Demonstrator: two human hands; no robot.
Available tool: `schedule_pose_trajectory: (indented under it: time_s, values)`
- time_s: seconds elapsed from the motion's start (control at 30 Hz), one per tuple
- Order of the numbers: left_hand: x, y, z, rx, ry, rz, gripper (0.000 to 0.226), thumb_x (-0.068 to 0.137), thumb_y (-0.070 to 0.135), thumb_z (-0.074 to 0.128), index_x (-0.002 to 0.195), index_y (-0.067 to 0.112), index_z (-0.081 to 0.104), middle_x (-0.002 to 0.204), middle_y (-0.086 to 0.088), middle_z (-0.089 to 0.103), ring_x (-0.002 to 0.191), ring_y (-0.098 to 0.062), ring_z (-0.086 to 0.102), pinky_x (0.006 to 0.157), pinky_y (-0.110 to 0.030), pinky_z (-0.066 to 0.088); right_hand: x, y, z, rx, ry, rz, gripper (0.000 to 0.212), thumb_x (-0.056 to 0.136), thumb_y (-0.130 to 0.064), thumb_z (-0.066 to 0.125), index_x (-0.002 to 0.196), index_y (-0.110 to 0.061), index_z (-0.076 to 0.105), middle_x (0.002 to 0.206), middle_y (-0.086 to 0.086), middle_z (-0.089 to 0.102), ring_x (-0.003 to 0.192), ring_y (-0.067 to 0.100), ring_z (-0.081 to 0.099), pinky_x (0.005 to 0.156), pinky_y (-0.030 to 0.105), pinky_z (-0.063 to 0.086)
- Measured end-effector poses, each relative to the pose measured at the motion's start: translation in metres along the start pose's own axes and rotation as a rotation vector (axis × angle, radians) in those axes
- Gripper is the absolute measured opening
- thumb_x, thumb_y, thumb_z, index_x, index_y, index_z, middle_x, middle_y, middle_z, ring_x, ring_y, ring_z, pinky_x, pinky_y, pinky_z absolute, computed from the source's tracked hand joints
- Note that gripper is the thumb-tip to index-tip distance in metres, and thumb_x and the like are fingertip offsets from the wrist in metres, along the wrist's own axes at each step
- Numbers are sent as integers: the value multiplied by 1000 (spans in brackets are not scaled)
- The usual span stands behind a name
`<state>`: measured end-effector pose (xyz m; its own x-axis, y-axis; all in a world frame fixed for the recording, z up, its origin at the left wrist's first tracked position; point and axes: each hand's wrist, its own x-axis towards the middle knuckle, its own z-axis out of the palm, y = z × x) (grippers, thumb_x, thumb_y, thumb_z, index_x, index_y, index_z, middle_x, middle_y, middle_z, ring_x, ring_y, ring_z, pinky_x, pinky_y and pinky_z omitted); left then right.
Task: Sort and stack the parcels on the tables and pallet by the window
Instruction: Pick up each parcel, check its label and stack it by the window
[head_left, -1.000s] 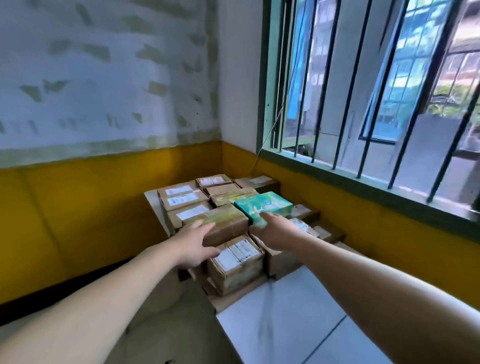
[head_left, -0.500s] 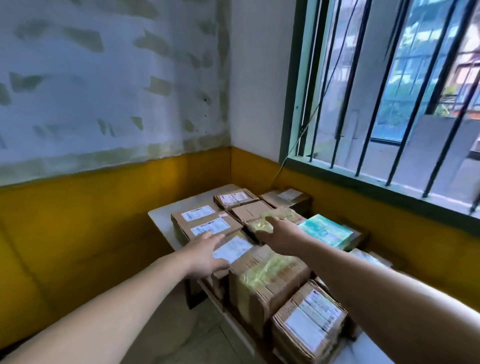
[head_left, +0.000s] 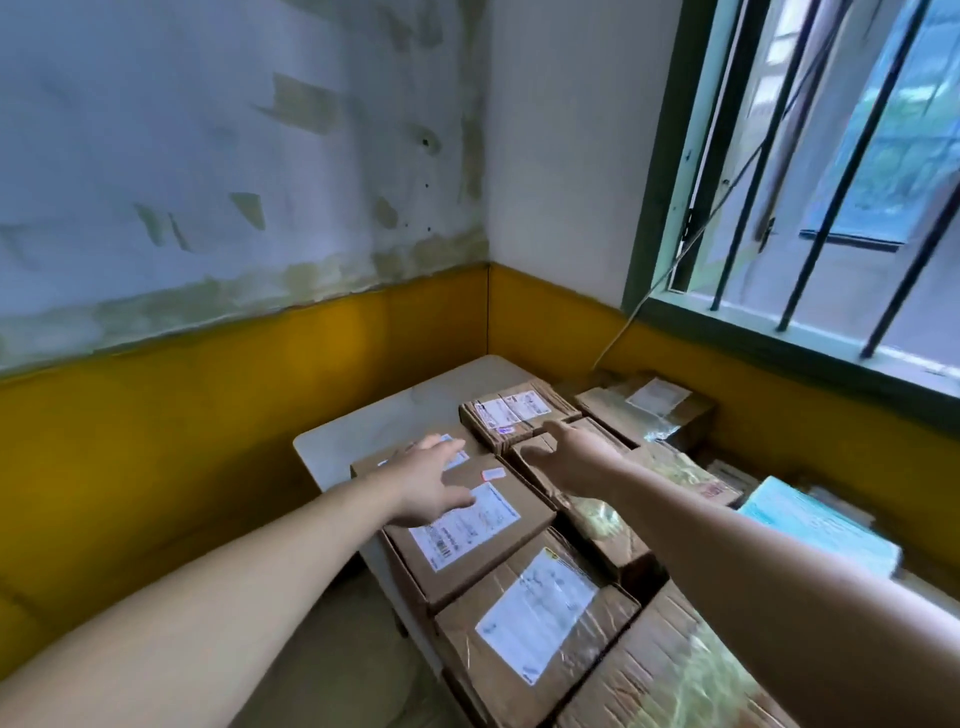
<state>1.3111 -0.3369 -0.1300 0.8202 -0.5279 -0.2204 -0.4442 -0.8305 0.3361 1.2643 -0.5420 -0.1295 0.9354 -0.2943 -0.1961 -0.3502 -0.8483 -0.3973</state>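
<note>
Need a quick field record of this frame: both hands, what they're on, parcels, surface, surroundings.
left hand: fingers straight, flat over a labelled brown parcel
right hand: reaching over a small plain carton, fingers loosely bent, contact unclear
held: nothing in either hand
parcels: brown cartons packed side by side, most with white labels; teal box at right
surface: white table, bare far corner
surroundings: barred window at right, yellow lower wall

Both hands (head_left: 434, 480) further fwd over far parcels (head_left: 519, 415).
</note>
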Motion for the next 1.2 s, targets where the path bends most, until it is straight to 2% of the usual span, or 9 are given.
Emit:
schedule_pose_trajectory:
  time_s: [0.07, 0.13, 0.4, 0.53, 0.67, 0.97, 1.07, 1.13, 1.2]
  values:
    - [26, -13, -2, 9, -11, 11, 80, 89, 52, 58, 152, 31, 15, 161, 1, 7, 146, -23, 16, 118, -41, 21, 20, -6, 5, 6, -8, 32, 68, 97, -57, 45, 153, -23, 26, 135, 11, 57, 117, 28, 57, 83, 31, 47]
    - [55, -26, -2, -9, -26, 28, 80, 88, 53, 58, 152, 32, 16, 161, 2, 7, 147, -23, 16, 118, -42, 21, 42, -9, 13, 41, -4, 71, 68, 97, -57, 46, 153, -23, 27, 140, 11, 54, 121, 29, 55, 89, 32, 47]
    - [163, -76, -7, -100, -127, 217, 77, 88, 47, 60, 152, 28, 22, 160, 0, 14, 144, -22, 21, 116, -40, 24, 113, -29, 46, 225, 118, 312, 63, 98, -51, 49, 149, -17, 35, 142, 13, 53, 123, 28, 55, 101, 38, 47]
    - [206, -91, -15, -38, -169, 291, 77, 88, 47, 60, 151, 28, 22, 159, -2, 17, 144, -23, 21, 116, -39, 24, 133, -42, 57, 273, 165, 411, 63, 97, -49, 52, 150, -19, 34, 144, 12, 51, 125, 28, 53, 103, 37, 45]
    - [241, -88, -14, -60, -220, 342, 77, 88, 43, 62, 151, 25, 23, 157, -5, 22, 143, -24, 23, 117, -39, 23, 151, -36, 63, 217, 183, 468, 69, 94, -56, 52, 151, -24, 32, 145, 10, 48, 125, 27, 52, 103, 44, 47]
    - [321, -58, 5, -49, -306, 280, 87, 86, 42, 64, 153, 28, 11, 161, -9, 4, 146, -30, 14, 118, -41, 18, 203, 4, 67, 26, 197, 541, 63, 94, -58, 47, 146, -25, 37, 144, 9, 46, 130, 29, 43, 107, 45, 39]
    - [345, -51, 16, -103, -377, 247, 89, 85, 40, 66, 153, 27, 11, 157, -11, 22, 141, -27, 28, 115, -35, 25, 214, 16, 74, -6, 199, 571, 61, 93, -59, 44, 144, -26, 37, 151, 14, 36, 139, 31, 32, 112, 46, 31]
    - [354, -48, 21, -182, -431, 227, 90, 87, 33, 67, 154, 27, 8, 148, -6, 41, 126, -21, 46, 105, -26, 35, 218, 21, 78, -33, 205, 594, 64, 93, -60, 42, 146, -26, 32, 155, 16, 29, 145, 31, 23, 114, 46, 24]
    - [358, -46, 23, -251, -464, 229, 90, 89, 26, 67, 154, 26, 5, 142, -3, 48, 112, -15, 49, 93, -19, 35, 221, 23, 83, -24, 211, 603, 68, 93, -60, 41, 150, -26, 26, 159, 17, 21, 149, 31, 14, 118, 48, 18]
